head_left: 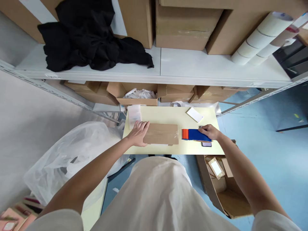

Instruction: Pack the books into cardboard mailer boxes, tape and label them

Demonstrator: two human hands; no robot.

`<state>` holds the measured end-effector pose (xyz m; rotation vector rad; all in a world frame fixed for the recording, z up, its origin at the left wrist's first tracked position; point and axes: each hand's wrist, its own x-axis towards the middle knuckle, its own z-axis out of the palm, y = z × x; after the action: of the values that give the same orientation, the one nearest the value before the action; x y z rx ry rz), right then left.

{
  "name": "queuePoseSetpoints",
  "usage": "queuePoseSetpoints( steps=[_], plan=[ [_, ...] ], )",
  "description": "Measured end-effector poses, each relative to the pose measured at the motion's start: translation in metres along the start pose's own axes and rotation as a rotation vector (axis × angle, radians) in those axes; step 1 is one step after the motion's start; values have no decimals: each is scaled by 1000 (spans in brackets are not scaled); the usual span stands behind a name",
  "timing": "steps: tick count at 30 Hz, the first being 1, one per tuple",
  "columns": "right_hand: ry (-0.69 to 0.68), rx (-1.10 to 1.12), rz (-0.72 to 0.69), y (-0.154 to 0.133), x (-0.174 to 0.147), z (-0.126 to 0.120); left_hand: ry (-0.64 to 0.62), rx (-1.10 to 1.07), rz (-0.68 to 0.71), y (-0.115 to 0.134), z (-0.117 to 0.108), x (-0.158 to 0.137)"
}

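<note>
A closed brown cardboard box (161,133) lies flat on the pale yellow table (166,115), with clear tape showing at its right end. My left hand (139,133) grips the box's left end, fingers along the far edge and thumb at the near edge. To the right of the box, my right hand (209,131) is closed around the right end of a blue tape dispenser (195,134). Its orange front end points toward the box, with a small gap between them. A phone (206,144) lies partly hidden beneath the dispenser and hand.
White sheets (134,115) and a white pad (194,114) lie on the table. Shelving (183,64) behind it bears cartons, black cloth (89,35) and tape rolls (262,38). A large plastic bag (72,160) is at left, an open carton (231,195) at lower right.
</note>
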<state>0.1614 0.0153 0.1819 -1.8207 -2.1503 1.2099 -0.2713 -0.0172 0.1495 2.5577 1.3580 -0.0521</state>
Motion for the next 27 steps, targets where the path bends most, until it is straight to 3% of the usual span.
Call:
queuePoseSetpoints(
  steps=[4, 7, 12, 15, 22, 27],
  plan=[
    [-30, 6, -74, 9, 22, 22, -31, 90, -75, 16, -6, 3],
    [-68, 40, -111, 15, 31, 28, -57, 104, -98, 43, -5, 17],
    [-84, 88, -144, 25, 35, 33, -49, 65, 20, 110, 6, 67],
    [-99, 120, -168, 30, 35, 34, -46, 70, 112, 135, 9, 89],
    [-136, 184, -187, 64, 17, 14, -72, 58, 84, 139, 8, 93],
    [-89, -51, -136, 78, -2, -9, -78, 57, 80, 144, 10, 92]
  ],
)
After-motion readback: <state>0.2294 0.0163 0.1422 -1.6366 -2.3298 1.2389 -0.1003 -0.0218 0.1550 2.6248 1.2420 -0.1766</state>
